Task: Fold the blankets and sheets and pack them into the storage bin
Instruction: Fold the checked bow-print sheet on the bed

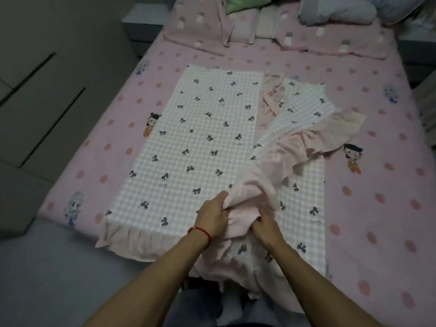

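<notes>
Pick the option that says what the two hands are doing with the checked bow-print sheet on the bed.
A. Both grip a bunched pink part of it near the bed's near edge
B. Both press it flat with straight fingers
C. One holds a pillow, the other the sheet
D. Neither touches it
A: the left hand and the right hand both clutch gathered pink fabric of the checked sheet, lifted from the bed.

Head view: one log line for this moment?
step: folding | left hand: grips ruffle | right hand: grips ruffle | sheet: checked, flat on bed, right side bunched | bin: not in view
</notes>
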The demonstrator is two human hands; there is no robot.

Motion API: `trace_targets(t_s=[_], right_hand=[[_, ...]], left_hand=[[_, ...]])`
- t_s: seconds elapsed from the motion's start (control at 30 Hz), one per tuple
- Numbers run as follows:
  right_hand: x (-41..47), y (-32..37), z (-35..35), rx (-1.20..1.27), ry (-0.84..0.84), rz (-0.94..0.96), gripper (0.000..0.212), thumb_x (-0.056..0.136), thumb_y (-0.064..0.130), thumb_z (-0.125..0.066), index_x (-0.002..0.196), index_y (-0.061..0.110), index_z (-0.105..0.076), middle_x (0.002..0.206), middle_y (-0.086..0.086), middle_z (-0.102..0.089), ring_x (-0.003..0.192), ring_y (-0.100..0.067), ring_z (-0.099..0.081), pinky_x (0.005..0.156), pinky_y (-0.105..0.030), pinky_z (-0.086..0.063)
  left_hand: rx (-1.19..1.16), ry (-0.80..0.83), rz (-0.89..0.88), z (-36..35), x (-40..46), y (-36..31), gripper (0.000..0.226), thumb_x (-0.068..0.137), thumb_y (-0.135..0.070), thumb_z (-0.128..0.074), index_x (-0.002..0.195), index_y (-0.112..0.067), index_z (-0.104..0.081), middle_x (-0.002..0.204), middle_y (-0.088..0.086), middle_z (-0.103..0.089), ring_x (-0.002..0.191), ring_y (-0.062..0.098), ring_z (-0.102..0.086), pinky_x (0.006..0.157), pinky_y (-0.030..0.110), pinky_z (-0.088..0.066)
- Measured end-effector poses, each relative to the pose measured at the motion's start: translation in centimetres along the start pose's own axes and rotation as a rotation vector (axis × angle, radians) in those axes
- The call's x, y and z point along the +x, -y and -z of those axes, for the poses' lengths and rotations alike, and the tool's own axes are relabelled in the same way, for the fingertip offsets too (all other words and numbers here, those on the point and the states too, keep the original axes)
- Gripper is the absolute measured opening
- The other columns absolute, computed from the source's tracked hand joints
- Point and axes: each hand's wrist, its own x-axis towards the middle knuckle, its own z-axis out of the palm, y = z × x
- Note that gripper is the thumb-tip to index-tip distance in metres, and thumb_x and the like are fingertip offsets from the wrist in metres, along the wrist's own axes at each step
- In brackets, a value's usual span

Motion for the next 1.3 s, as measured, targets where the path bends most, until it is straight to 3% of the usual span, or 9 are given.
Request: trace_targets(t_s=[0.3,0.47,0.53,0.67,0.9,1.03,1.13,1.23,1.3], right_hand=[[1.1,9.3,-7.5,-0.167,-0.133,0.089,0.016,0.103,0.029,-0.05,0.11,0.02,-0.061,0.099,0.005,-0.066,0.088,-0.014,-0.062,0.073,-0.026,-0.042],[0.5,13.3,-19.2,-0.251,0.034,-0.024,0.018,0.1,0.026,-0.052,0.115,0.022,-0.061,0.106,0.002,-0.065,0.088,-0.014,-0.065,0.075,-0.029,-0.052],[0.6,13.9,-24.2,-0.337,0.153,-0.057,0.027,0.1,0.03,-0.051,0.125,0.025,-0.058,0.117,0.003,-0.061,0.096,-0.012,-0.064,0.085,-0.031,-0.053],[0.1,14.3,-28.1,-0.43,0.305,-0.1,0.028,0.101,0.032,-0.05,0.128,0.027,-0.057,0.121,0.005,-0.058,0.103,-0.009,-0.061,0.086,-0.024,-0.049],[9.1,14.2,-30.7,-0.488,0.33,-0.116,0.034,0.103,0.031,-0.053,0.134,0.018,-0.058,0.129,-0.001,-0.063,0.106,-0.015,-0.065,0.09,-0.028,-0.053],[19.6,14.0,-32.5,-0.115,0.077,-0.335,0.071,0.089,0.053,-0.064,0.144,0.012,-0.045,0.131,-0.008,-0.059,0.111,-0.031,-0.063,0.093,-0.047,-0.055],[26.5,14.1,-32.7,0.21,-0.038,-0.407,0.101,0.064,0.065,-0.076,0.14,0.005,-0.048,0.115,-0.015,-0.064,0.096,-0.032,-0.066,0.07,-0.041,-0.06],[31.1,13.7,-33.5,0.408,-0.17,-0.48,0.136,0.038,0.075,-0.089,0.15,0.018,-0.037,0.127,-0.012,-0.062,0.104,-0.038,-0.066,0.077,-0.059,-0.06],[33.1,12.3,-34.0,0.388,-0.236,-0.519,0.148,0.02,0.078,-0.089,0.147,0.02,-0.037,0.119,-0.009,-0.064,0.096,-0.034,-0.07,0.073,-0.056,-0.061]], left_hand=[[-0.115,-0.152,-0.137,12.6,-0.3,10.0,0.027,0.086,-0.004,-0.05,0.102,-0.025,-0.057,0.089,0.003,-0.068,0.083,0.024,-0.062,0.07,0.039,-0.051],[-0.2,-0.244,0.148,20.2,1.0,26.5,0.026,0.091,-0.007,-0.054,0.106,-0.026,-0.064,0.102,0.0,-0.071,0.093,0.023,-0.064,0.076,0.032,-0.05],[-0.181,-0.121,0.405,21.8,2.2,34.7,0.029,0.092,-0.015,-0.057,0.119,-0.025,-0.061,0.116,0.009,-0.067,0.104,0.031,-0.062,0.083,0.033,-0.049],[-0.194,0.34,0.632,20.2,2.7,43.8,0.081,0.069,-0.032,-0.062,0.146,-0.016,-0.04,0.145,0.015,-0.048,0.125,0.032,-0.051,0.106,0.038,-0.043],[-0.286,0.177,0.583,17.7,2.6,44.8,0.067,0.086,-0.039,-0.067,0.144,-0.013,-0.045,0.135,0.007,-0.053,0.122,0.024,-0.053,0.094,0.026,-0.042],[-0.25,0.013,0.566,14.6,4.0,46.7,0.041,0.086,-0.038,-0.068,0.116,-0.01,-0.061,0.111,0.006,-0.06,0.1,0.021,-0.058,0.081,0.031,-0.047],[-0.232,-0.132,0.549,13.8,4.2,47.8,0.011,0.093,-0.015,-0.065,0.085,-0.009,-0.061,0.087,0.006,-0.061,0.08,0.02,-0.058,0.065,0.027,-0.04],[-0.283,-0.236,0.532,14.1,3.3,48.4,0.01,0.095,-0.009,-0.062,0.086,-0.007,-0.065,0.077,0.0,-0.063,0.069,0.011,-0.056,0.058,0.014,-0.038],[-0.313,-0.261,0.546,14.5,2.5,48.7,0.007,0.095,-0.011,-0.064,0.089,-0.011,-0.067,0.074,-0.009,-0.06,0.068,-0.001,-0.052,0.056,0.008,-0.037]])
